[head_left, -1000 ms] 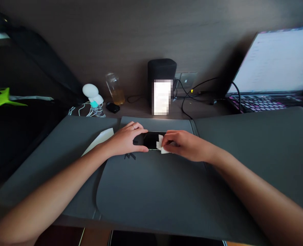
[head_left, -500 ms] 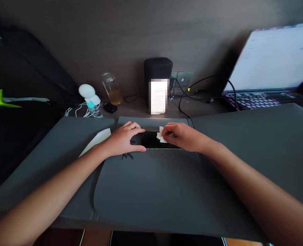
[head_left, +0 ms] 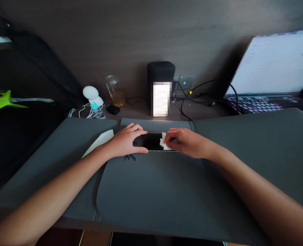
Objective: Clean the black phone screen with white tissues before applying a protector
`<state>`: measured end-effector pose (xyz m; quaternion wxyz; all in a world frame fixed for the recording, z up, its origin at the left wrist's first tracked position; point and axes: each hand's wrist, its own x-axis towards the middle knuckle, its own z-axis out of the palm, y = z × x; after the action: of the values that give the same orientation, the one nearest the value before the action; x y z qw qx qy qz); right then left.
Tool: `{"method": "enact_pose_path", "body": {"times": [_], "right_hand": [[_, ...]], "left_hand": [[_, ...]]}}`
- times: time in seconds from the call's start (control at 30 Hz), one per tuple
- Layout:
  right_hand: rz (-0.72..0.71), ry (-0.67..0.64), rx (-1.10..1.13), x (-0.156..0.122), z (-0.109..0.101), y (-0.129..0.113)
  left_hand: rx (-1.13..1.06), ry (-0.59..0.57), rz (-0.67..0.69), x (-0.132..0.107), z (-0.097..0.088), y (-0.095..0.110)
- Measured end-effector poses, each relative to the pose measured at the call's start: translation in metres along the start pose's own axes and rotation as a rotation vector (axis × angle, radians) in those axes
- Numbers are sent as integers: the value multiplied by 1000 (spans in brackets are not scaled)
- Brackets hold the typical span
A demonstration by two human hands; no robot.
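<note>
A black smartphone [head_left: 153, 141] lies flat and sideways on a grey mat [head_left: 151, 188]. My left hand [head_left: 127, 140] grips its left end, thumb along the near long edge and index finger along the far one. Pinched in the fingers of my right hand [head_left: 183, 140] is a crumpled white tissue [head_left: 163, 140], which rests on the dark screen. That hand and the tissue cover the phone's right end. Left of my left hand, a white sheet of paper [head_left: 99, 140] lies partly under the forearm.
Behind the mat stand a black speaker [head_left: 161, 70], a glass bottle [head_left: 117, 95] of amber liquid, a small black object [head_left: 113, 109] and a white rounded device [head_left: 90, 92]. An open laptop [head_left: 271, 65] sits at the right. Black cables [head_left: 183, 109] run along the back.
The tissue in my right hand has slid across the screen toward the phone's near edge. My left hand keeps its grip. The whole view has shifted slightly.
</note>
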<state>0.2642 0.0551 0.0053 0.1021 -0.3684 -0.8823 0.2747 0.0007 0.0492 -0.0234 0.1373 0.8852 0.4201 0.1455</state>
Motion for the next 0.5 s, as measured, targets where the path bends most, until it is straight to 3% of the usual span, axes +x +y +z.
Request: {"method": "enact_pose_path", "body": {"times": [0.13, 0.33, 0.5], "right_hand": [[-63, 34, -17, 3, 6, -4], [49, 77, -36, 1, 0, 2], [-54, 97, -62, 3, 11, -7]], "left_hand": [[4, 0, -10, 1, 0, 0], [-7, 0, -4, 1, -1, 1], [1, -7, -10, 2, -1, 0]]}}
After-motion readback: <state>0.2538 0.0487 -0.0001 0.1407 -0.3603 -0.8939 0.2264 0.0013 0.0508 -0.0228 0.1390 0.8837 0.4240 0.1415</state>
